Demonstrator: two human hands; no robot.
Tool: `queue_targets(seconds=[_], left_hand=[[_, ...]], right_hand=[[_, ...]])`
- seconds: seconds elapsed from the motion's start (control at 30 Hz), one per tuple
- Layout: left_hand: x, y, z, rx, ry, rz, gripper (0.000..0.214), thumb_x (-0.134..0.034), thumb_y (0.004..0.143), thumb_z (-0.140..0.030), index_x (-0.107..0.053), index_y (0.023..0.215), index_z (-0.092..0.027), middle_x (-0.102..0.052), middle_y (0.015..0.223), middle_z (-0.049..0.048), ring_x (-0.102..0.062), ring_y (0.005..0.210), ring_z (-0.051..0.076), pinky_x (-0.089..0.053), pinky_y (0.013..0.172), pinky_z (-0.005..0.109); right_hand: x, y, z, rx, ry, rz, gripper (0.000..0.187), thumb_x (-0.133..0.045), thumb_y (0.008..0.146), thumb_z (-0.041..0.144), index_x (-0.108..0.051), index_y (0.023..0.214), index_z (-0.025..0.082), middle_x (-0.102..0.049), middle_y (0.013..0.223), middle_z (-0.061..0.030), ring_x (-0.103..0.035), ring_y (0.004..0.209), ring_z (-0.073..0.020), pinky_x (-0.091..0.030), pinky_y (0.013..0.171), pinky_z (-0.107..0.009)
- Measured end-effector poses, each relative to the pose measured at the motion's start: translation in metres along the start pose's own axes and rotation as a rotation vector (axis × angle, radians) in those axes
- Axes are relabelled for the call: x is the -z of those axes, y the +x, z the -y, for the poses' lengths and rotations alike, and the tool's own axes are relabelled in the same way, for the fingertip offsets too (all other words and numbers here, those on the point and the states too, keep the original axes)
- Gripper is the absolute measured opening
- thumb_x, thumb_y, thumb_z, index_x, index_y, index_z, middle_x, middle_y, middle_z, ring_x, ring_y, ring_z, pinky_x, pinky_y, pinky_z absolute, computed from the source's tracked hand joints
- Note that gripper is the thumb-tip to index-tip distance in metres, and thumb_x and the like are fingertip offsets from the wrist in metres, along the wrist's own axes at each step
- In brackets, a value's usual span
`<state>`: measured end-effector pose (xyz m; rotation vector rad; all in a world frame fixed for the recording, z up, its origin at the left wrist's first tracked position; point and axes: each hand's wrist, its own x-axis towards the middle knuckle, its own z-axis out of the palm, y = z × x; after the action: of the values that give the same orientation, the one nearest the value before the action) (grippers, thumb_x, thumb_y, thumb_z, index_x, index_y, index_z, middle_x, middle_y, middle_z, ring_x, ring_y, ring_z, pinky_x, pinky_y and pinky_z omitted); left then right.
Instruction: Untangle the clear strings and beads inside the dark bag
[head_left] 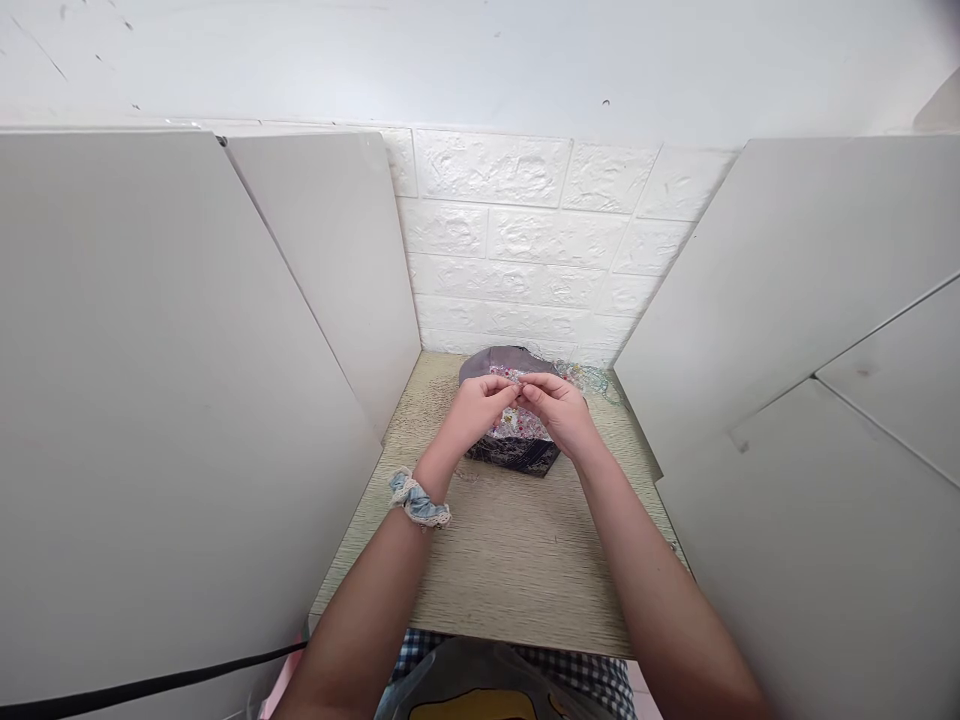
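My left hand (478, 412) and my right hand (559, 412) meet fingertip to fingertip above a dark box (517, 455) on the wooden table (510, 570). Both pinch something small and thin between thumb and fingers; I cannot make out what it is. The box is filled with pink and sparkly beads or trinkets (517, 425), and its grey lid (499, 362) stands up behind. A tangle of pale green and clear beaded string (592, 380) lies just right of the box. A blue-and-white scrunchie (417, 500) is on my left wrist.
Grey partition panels (187, 400) wall in the table on the left, and more panels (795, 350) on the right. A white brick-patterned wall (525, 250) closes the back. A black cable (150, 685) runs at the lower left.
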<state>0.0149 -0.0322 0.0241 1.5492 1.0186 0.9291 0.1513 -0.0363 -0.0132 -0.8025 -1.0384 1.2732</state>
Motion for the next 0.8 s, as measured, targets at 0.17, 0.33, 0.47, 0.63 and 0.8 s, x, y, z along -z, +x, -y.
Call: queue_targets(seconds=[0.17,0.33,0.47,0.63,0.8], left_hand=[[0.0,0.0,0.0,0.003,-0.017,0.003,0.022,-0.052,0.07,-0.031,-0.059,0.073,-0.01,-0.052,0.058,-0.0008,-0.035,0.038,0.003,-0.028,0.036,0.016],[0.001,0.002,0.004,0.036,-0.034,0.049,0.03,-0.051,0.071,-0.037,-0.061,0.079,-0.01,-0.061,0.072,0.0049,-0.042,0.038,0.004,-0.03,0.038,0.018],[0.002,0.003,0.006,0.065,-0.083,0.053,0.035,-0.053,0.07,-0.041,-0.062,0.081,-0.009,-0.062,0.075,0.0069,-0.042,0.038,0.004,-0.029,0.038,0.018],[0.003,0.001,0.003,0.08,-0.107,0.08,0.037,-0.054,0.069,-0.044,-0.06,0.075,-0.009,-0.061,0.071,0.0058,-0.043,0.041,0.004,-0.026,0.037,0.017],[0.004,-0.001,0.0,0.088,-0.127,0.086,0.032,-0.055,0.068,-0.042,-0.058,0.069,-0.01,-0.057,0.063,0.0026,-0.041,0.041,0.003,-0.025,0.038,0.017]], right_hand=[[0.001,0.0,-0.001,-0.001,-0.06,0.033,0.02,-0.068,0.063,0.028,-0.063,0.079,0.018,-0.062,0.078,-0.0018,-0.057,0.073,-0.0125,-0.047,0.075,-0.029],[0.001,-0.001,0.001,0.027,-0.168,0.016,0.021,-0.066,0.063,0.03,-0.063,0.08,0.018,-0.062,0.075,-0.0017,-0.056,0.069,-0.0121,-0.046,0.072,-0.028],[-0.002,-0.004,0.005,0.096,-0.317,-0.007,0.02,-0.064,0.065,0.032,-0.064,0.078,0.017,-0.061,0.074,-0.0026,-0.056,0.071,-0.0142,-0.044,0.072,-0.029],[-0.002,-0.005,0.012,0.25,-0.546,-0.023,0.013,-0.063,0.067,0.031,-0.066,0.069,0.018,-0.059,0.074,-0.0038,-0.054,0.073,-0.015,-0.043,0.069,-0.028],[0.0,-0.006,0.017,0.305,-0.647,-0.036,0.012,-0.064,0.066,0.028,-0.067,0.071,0.018,-0.059,0.078,-0.0039,-0.054,0.076,-0.0146,-0.043,0.069,-0.026]])
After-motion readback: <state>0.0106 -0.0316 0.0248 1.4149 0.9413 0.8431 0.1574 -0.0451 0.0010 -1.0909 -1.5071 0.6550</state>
